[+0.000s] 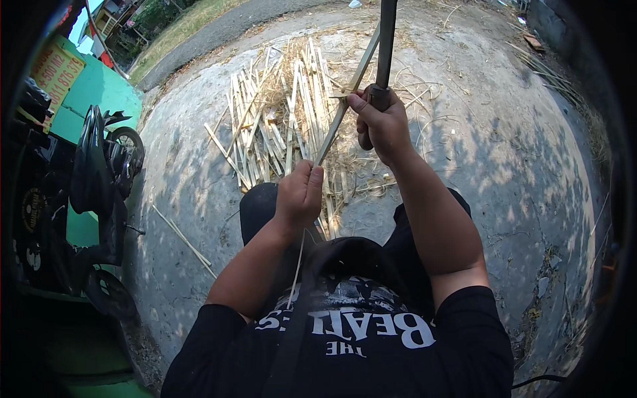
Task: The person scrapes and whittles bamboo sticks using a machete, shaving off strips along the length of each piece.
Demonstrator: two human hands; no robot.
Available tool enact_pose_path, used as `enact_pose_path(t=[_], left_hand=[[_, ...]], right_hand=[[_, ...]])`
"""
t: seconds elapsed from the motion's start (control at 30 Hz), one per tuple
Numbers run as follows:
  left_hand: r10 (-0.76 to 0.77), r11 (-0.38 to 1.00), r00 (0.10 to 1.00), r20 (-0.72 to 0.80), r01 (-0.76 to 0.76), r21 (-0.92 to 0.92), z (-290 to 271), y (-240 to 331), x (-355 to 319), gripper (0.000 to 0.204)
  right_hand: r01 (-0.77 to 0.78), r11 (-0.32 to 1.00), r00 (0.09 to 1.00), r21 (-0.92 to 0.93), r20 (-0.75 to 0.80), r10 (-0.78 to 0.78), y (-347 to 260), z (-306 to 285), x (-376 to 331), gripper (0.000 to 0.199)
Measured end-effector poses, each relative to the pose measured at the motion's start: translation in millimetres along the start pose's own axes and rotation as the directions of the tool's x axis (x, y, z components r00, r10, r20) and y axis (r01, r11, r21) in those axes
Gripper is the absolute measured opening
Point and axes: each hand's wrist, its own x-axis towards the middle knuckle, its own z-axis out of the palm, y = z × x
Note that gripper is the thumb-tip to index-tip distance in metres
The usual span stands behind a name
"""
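My left hand [298, 194] is closed around a long, flat bamboo strip [332, 134] in front of my knees. The strip slants up and to the right, passing the fingers of my right hand. Its lower end is hidden by my fist. My right hand [386, 125] grips the handle of a long knife [386, 50], its dark blade pointing away from me. A pale, thin sliver [342, 96] sticks out to the left where the strip meets my right fingers. I cannot tell whether the blade's edge touches the strip.
Many cut bamboo strips [249, 126] lie in a loose pile on the concrete ahead, with curly shavings [282, 86] among them. A few strips [182, 239] lie apart at the left. A black motorcycle [99, 179] stands at the far left beside a green wall [109, 89].
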Motion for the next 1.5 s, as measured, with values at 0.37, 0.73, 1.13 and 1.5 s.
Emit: enact_pose_path(t=[0.37,0.73,1.13,1.5], left_hand=[[-0.007,0.999,0.991,0.131,0.013,-0.049,57,-19,21,0.04],[-0.043,0.953,0.898,0.437,-0.094,0.289,36,-30,31,0.064],[0.781,0.463,0.555,-0.287,-0.205,0.862,-260,53,113,0.064],[0.413,-0.188,0.889,0.197,-0.128,0.974,-340,79,105,0.091]], right_hand=[[0.035,0.999,0.996,0.035,0.078,-0.037,-9,-21,8,0.021],[0.257,0.927,0.962,-0.273,0.164,-0.218,28,-30,20,0.022],[0.348,0.527,0.937,-0.776,0.312,-0.158,10,-21,8,0.018],[0.491,0.345,0.867,-0.8,0.489,-0.1,-2,-17,3,0.014]])
